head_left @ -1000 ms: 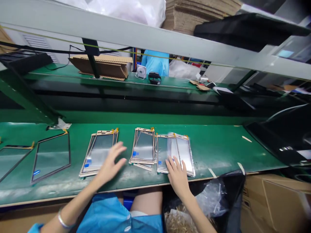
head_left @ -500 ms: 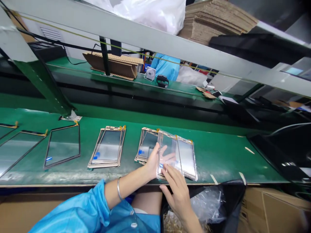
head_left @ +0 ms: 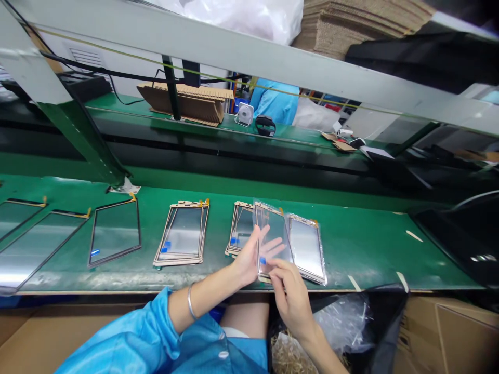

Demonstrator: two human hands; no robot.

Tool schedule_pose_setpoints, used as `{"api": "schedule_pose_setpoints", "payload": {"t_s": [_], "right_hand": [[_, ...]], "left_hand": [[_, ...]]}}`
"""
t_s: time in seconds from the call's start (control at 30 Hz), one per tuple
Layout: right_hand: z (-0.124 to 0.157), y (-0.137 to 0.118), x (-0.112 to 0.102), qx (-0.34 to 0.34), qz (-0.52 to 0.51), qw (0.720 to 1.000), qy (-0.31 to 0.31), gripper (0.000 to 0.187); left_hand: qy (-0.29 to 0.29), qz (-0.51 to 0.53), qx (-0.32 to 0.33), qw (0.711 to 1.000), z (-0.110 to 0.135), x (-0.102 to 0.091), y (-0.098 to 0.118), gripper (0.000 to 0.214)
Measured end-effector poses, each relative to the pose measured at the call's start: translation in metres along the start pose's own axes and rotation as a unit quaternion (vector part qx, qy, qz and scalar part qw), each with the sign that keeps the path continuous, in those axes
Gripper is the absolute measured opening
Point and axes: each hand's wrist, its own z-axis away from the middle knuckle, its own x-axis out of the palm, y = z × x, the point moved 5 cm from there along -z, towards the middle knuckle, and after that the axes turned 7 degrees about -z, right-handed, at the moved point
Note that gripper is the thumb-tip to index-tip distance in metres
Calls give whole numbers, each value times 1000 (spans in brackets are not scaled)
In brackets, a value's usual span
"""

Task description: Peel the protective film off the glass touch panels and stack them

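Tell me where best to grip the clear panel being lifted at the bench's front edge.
Grip the clear panel by its long side edges, coming from the near, lower end. It is thin, flat and tilted up off the bench, so the left hand behind and right hand at the bottom corner suit it.

Factory assembly line: long green conveyor belt (head_left: 351, 244), rows of touch-screen glass panels (head_left: 183, 236), stacked cardboard sheets (head_left: 187, 101), co-worker in blue smock (head_left: 275, 101).
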Motion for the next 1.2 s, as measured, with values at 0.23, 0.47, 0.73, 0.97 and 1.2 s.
{"api": "schedule_pose_setpoints", "payload": {"t_s": [0.23,0.47,0.73,0.97,1.2], "right_hand": [[-1,31,13,232,-208,950,-7,20],[-7,152,-137,352,-261,792,424,25],[-12,126,-101,351,-288,819,352,41],[-29,72,-24,392,-432,778,234,45],[-19,89,29,373,-567,703,213,24]], "left_hand": [[-37,-154,-2,987,5,-21,-13,80],[-81,-242,-13,967,24,-38,-3,65],[-22,-316,48,947,29,-57,4,44],[43,-340,79,936,32,-56,12,39],[91,-340,213,911,61,-42,21,72]]}}
